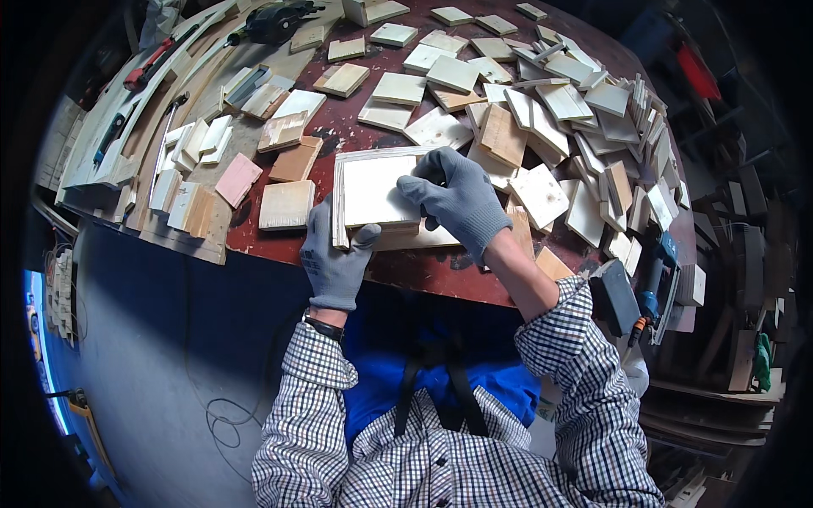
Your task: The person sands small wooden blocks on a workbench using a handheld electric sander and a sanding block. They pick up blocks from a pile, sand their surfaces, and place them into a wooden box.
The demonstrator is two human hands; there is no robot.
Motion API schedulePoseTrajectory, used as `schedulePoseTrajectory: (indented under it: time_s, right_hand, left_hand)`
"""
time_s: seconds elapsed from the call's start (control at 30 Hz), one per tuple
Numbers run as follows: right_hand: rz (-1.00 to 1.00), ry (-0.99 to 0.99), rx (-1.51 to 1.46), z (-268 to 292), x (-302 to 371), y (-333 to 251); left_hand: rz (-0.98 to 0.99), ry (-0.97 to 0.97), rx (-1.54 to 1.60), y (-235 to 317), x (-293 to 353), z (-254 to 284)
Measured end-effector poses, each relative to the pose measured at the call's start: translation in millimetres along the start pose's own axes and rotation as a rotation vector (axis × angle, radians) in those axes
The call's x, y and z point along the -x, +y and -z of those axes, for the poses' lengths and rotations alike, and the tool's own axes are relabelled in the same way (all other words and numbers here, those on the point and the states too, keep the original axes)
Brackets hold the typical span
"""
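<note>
The person in the checked shirt has a pale square board up at the middle of the frame, just above the near edge of the dark red table. Layered plywood edges show along its left and upper sides, and more wood shows beneath it; I can't tell whether these are separate pieces.

The left hand, in a grey glove, has its grip closed around the lower left corner, thumb in front and the fingers mostly hidden by the wood. The right hand, gloved the same way, is at the board's right side, fingers bent and thumb against the face. That grip is partly curled; whether it pinches anything, I can't make out from here.

Just left of the work lies a pale block, with a pinkish block farther left. A big scatter of wooden pieces spreads over the upper right of the frame, some piled on others. A black power tool sits at the upper left, and a blue power tool at the table's right edge. A thin cable loops across the floor, lower left.
</note>
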State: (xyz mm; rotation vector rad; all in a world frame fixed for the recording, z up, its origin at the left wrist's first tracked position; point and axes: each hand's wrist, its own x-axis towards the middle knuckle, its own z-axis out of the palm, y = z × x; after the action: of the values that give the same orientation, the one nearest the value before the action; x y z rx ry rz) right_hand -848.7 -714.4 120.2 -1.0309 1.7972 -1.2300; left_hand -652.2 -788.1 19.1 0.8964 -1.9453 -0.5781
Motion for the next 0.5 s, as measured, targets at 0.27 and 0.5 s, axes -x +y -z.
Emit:
schedulePoseTrajectory:
  time_s: [0.27,0.5]
  right_hand:
    - [0.165,0.011,-0.01,21.7,16.3,31.9]
    - [0.458,0.143,0.229,8.6,39.5,30.3]
  left_hand:
    - [-0.014,-0.011,0.052,1.4,0.9,-3.0]
    - [0.037,0.016,-0.075,-33.0,19.1,-2.8]
